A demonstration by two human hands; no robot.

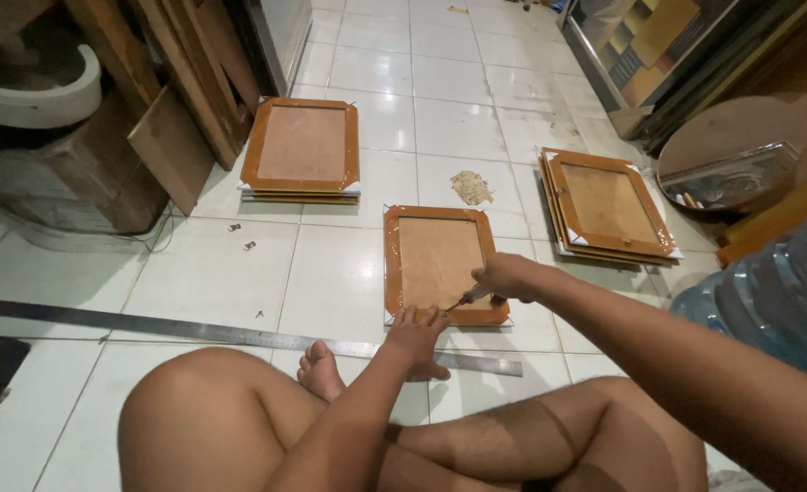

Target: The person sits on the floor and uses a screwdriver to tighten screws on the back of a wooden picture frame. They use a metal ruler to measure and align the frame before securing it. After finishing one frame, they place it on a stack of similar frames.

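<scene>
White tiled floor [476, 109], frames stacked at ten and two o'clock.
Dead centre, the stiff, light-looking taped frame [437, 264]: left hand [417, 330] presses its near edge, right hand [505, 276] grips a small tool [465, 298].

One head cam, looks down & fwd at tiled floor [349, 273], hands close below.

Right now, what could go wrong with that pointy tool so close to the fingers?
The right hand drives a thin pointed tool into the brown-taped wooden picture frame right beside the left hand; a slip might jab those fingers. The bare foot rests by the long steel ruler, whose edge could scrape it.
</scene>
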